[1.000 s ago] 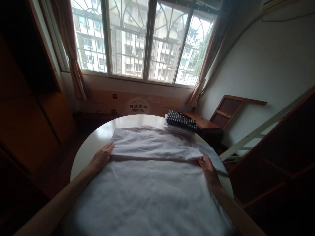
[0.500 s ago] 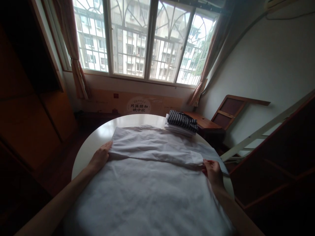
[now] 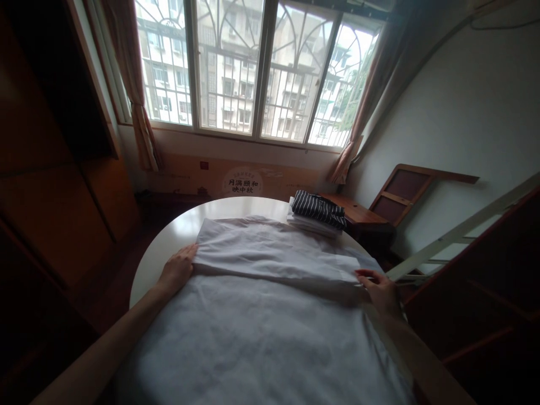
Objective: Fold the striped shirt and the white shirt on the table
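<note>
A white cloth garment, seemingly a shirt (image 3: 261,332), spreads over the round white table (image 3: 164,242) and down past its near side. Across its far part lies a folded-over band with wrinkles. At the band's left end my left hand (image 3: 179,267) has its fingers closed on the edge, the fingertips partly hidden by cloth. My right hand (image 3: 382,292) pinches the band's right corner between thumb and fingers, slightly raised. The collar cannot be made out.
Folded clothes (image 3: 318,211), a black striped piece on top, are stacked at the table's far right. Behind them stands a brown wooden chair or desk (image 3: 350,208). A pale ladder-like frame (image 3: 447,242) leans at the right. Wooden cabinets (image 3: 54,219) are at the left.
My right hand has drawn the band's right corner outward to the right and lifted it slightly. My left hand stays at the left end. The view has shifted a little.
</note>
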A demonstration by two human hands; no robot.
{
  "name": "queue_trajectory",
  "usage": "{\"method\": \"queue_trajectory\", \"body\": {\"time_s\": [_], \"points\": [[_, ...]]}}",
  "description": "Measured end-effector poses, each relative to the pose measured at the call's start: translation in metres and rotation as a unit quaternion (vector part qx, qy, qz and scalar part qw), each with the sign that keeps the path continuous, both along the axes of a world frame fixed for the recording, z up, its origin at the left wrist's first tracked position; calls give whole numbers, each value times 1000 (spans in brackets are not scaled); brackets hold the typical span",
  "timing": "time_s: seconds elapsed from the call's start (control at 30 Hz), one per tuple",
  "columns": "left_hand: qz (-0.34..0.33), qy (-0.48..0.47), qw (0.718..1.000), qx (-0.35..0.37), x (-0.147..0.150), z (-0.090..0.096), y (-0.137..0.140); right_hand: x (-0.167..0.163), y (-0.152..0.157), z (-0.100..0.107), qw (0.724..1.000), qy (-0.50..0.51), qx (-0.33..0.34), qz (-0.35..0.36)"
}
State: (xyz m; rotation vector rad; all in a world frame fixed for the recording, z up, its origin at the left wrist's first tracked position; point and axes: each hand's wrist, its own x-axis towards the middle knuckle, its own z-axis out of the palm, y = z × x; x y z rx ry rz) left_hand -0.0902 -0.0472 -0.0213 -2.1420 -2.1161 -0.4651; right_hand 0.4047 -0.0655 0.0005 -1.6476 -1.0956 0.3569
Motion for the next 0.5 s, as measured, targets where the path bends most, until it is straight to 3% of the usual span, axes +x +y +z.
{"method": "queue_trajectory", "body": {"time_s": [0.2,0.4,0.5], "points": [[17,-10,1000,-4,2,6,-5,-15,-20,31,992,81,93,-24],[-40,-40,998,16,-1,2,-3,-5,-19,32,997,48,3,66],[-52,-52,997,17,-2,-1,0,0,-8,47,994,19,-3,106]]}}
